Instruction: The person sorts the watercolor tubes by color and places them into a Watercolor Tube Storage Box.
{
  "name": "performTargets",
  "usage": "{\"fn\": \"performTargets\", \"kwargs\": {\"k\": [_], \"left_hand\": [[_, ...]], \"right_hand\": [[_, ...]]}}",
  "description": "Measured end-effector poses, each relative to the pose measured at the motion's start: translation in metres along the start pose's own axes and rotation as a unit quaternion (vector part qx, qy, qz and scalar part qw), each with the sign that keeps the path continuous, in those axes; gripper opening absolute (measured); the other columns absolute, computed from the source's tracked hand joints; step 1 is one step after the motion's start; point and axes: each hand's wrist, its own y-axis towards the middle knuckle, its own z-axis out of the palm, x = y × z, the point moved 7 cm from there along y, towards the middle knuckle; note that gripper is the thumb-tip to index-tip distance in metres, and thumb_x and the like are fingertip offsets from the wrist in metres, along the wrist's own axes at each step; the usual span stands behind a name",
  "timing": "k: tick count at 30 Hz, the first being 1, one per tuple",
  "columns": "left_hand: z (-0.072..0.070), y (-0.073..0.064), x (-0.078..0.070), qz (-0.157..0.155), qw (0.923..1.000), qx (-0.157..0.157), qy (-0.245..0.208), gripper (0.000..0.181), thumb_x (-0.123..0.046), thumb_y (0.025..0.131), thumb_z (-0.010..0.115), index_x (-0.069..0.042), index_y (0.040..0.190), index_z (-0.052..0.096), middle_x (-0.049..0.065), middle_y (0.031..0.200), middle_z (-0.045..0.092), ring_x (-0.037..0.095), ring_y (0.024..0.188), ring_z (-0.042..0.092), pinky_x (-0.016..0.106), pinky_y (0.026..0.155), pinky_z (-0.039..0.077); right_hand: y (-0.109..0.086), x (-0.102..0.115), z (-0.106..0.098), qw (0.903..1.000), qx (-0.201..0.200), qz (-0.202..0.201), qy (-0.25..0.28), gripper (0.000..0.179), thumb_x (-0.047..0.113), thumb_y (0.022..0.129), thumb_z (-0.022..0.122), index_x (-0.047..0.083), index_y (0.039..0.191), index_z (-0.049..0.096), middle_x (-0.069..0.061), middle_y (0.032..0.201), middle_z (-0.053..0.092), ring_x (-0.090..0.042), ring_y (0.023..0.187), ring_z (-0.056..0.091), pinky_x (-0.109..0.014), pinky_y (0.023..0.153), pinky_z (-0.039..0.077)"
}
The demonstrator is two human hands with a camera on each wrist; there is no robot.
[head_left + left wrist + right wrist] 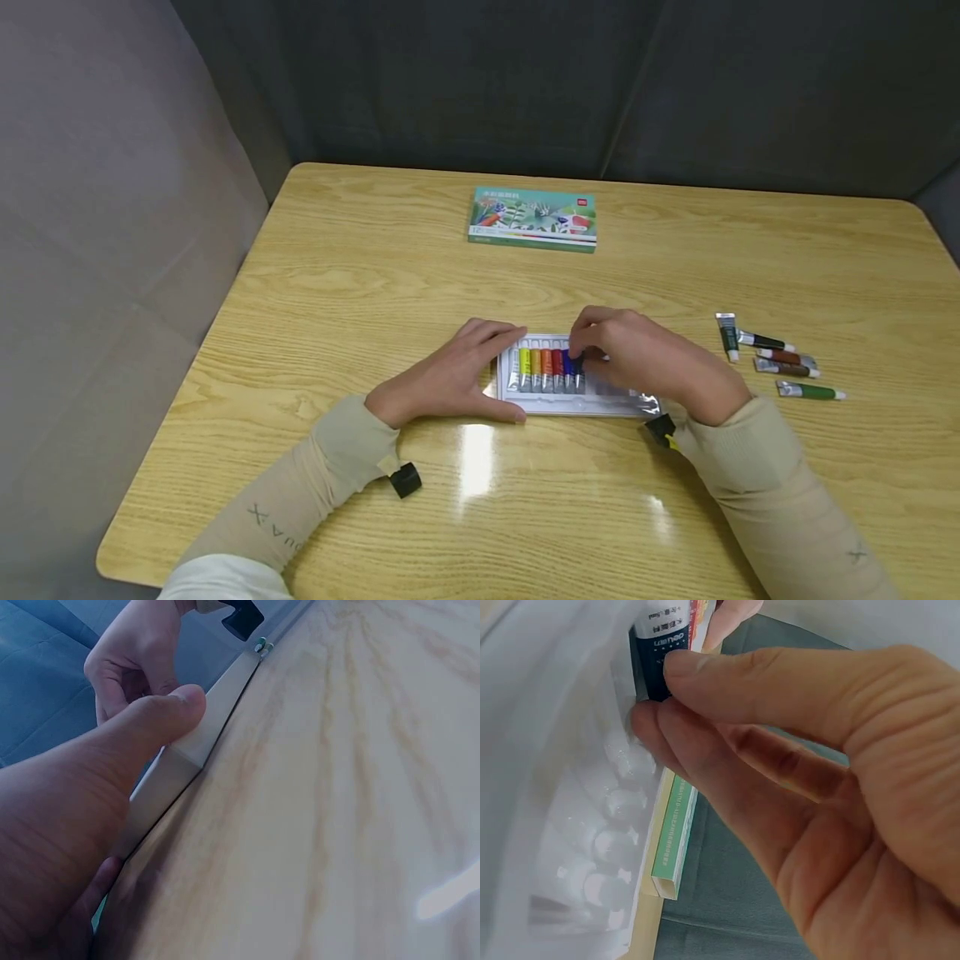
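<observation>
The right hand (637, 352) pinched a navy-and-silver, white-lettered paint tube (664, 660) between its fingers; the left hand (459, 373) had fingers clamped on the rectangular white plastic tray (551, 405) at nine o'clock.

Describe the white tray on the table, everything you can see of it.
The white tray is a long, shallow rectangle, plastic by its look, lying flat on the wooden table. A clear molded insert forms narrow slots inside. Yellow, orange, red and blue tubes stand in a row toward its left end; slots farther right look empty. The left hand grips its left end, while the right hand pinches a dark blue tube over it.
</observation>
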Motion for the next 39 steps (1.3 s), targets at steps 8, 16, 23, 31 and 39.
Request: {"fn": "performTargets", "kwargs": {"k": [8,16,23,31,39], "left_hand": [[0.0002,0.0004,0.0,0.001,1.0,0.0,0.003,0.111,-0.07,0.078,0.079,-0.019,0.164,0.032,-0.002,0.163,0.038,0.015,0.147,0.035,0.04,0.124,0.038],[0.0,0.0,0.0006,0.002,1.0,-0.003,0.007,0.111,-0.071,0.078,0.079,-0.019,0.164,0.032,-0.003,0.163,0.038,0.015,0.147,0.035,0.04,0.124,0.038],[-0.0001,0.0003,0.0005,0.004,0.9999,-0.005,0.008,0.111,-0.07,0.077,0.08,-0.018,0.164,0.033,-0.002,0.163,0.039,0.015,0.145,0.036,0.039,0.123,0.039],[0.0006,0.0001,0.0007,0.005,1.0,-0.002,0.005,0.111,-0.07,0.078,0.08,-0.018,0.164,0.032,-0.002,0.163,0.039,0.016,0.147,0.035,0.041,0.123,0.039],[0.001,0.0003,-0.0002,-0.001,1.0,0.002,-0.003,0.111,-0.07,0.078,0.08,-0.019,0.164,0.031,-0.002,0.163,0.038,0.016,0.148,0.034,0.042,0.124,0.038]], "right_hand": [[-0.0005,-0.0008,-0.0035,0.9998,-0.007,0.019,0.006,0.013,0.004,0.087,0.082,0.011,0.098,0.083,-0.004,0.102,0.076,-0.014,0.092,0.07,-0.038,0.082,0.063],[-0.0001,0.0022,-0.0055,0.9995,-0.02,0.025,-0.001,0.011,0.005,0.084,0.084,0.01,0.094,0.084,-0.005,0.1,0.076,-0.014,0.088,0.071,-0.036,0.078,0.063],[-0.0016,0.0015,-0.0062,0.9986,-0.016,0.05,-0.012,0.018,0.002,0.084,0.083,0.008,0.101,0.084,-0.01,0.103,0.081,-0.024,0.095,0.077,-0.039,0.081,0.065],[-0.0017,0.0035,-0.0042,0.9983,-0.006,0.051,-0.03,0.018,0.004,0.086,0.081,0.006,0.104,0.083,-0.014,0.105,0.081,-0.03,0.098,0.079,-0.04,0.081,0.065],[-0.001,0.0063,0.0034,0.9965,0.041,0.06,-0.041,0.017,0.009,0.091,0.079,0.008,0.107,0.083,-0.014,0.111,0.08,-0.031,0.106,0.077,-0.047,0.089,0.062]]}}
